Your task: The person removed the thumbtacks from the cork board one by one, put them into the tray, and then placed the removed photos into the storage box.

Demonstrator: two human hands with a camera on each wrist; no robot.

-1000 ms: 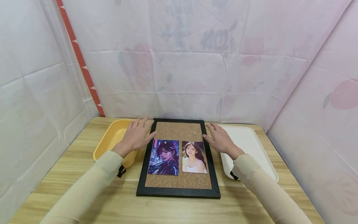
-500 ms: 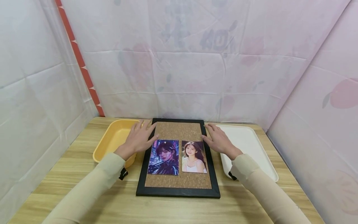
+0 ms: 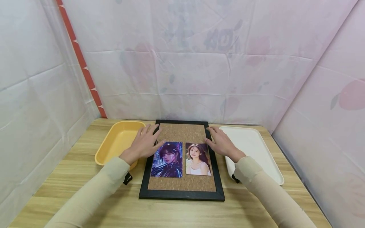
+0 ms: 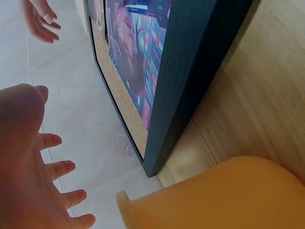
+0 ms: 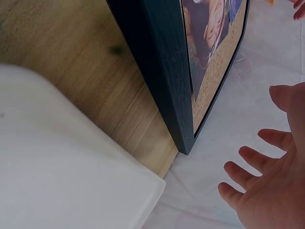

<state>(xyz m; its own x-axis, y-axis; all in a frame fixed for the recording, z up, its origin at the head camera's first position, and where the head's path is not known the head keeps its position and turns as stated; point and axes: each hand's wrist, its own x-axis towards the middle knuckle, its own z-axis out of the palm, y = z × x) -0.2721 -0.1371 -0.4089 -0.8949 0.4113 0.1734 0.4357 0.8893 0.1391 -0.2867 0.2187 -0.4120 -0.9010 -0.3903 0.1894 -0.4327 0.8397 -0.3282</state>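
Observation:
A black-framed cork board [image 3: 182, 184] lies flat on the table, with two picture cards on its cork. The left card [image 3: 167, 161] shows a purple-blue illustrated figure and has a pin at its top edge. On the right card [image 3: 198, 160] is a photo of a person in a white top. My left hand [image 3: 144, 142] hovers, fingers spread, over the frame's left side and the yellow bin's edge. Above the frame's right side is my right hand [image 3: 220, 142], its fingers loosely extended. Both wrist views show the hands raised off the board, holding nothing.
A yellow bin [image 3: 109, 145] stands left of the board and a white tray [image 3: 262, 152] right of it. The wooden table [image 3: 182, 213] is enclosed at the back and sides by white printed cloth [image 3: 194, 72].
My left hand has shifted slightly right, further over the board's left edge. The right hand has drifted a little left. Board, cards, bin and tray stay put.

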